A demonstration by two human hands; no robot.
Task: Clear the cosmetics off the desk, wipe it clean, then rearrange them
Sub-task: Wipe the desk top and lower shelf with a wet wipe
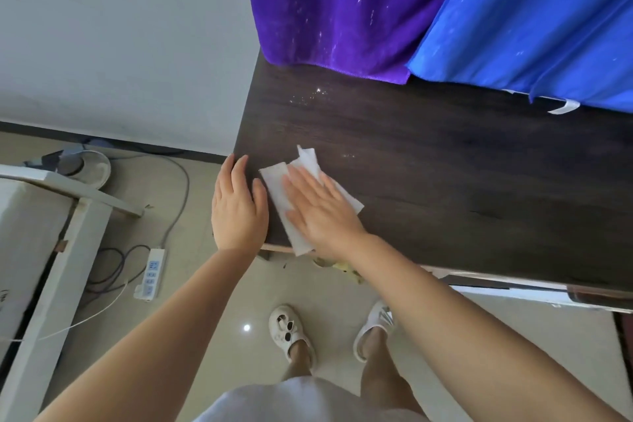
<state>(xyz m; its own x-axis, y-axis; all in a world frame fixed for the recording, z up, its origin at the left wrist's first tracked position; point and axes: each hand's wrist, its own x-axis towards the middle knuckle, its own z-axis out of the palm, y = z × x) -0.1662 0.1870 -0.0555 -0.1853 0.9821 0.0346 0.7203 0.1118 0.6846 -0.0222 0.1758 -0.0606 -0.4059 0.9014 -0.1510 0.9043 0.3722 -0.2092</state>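
Note:
A dark wooden desk [428,181] fills the right half of the view, and no cosmetics show on it. A white wipe [277,192] lies flat near the desk's front left corner. My right hand [318,209] presses palm down on the wipe with fingers spread. My left hand [238,205] rests over the desk's left edge beside the wipe, its fingers together and holding nothing. Pale specks [308,98] dot the desk near the back.
A purple cloth [335,7] and a blue cloth [534,20] hang down onto the desk's back edge. On the tiled floor to the left lie a white power strip [150,274] with cables and a white frame [61,233]. My feet in white sandals [291,332] stand below the desk's front edge.

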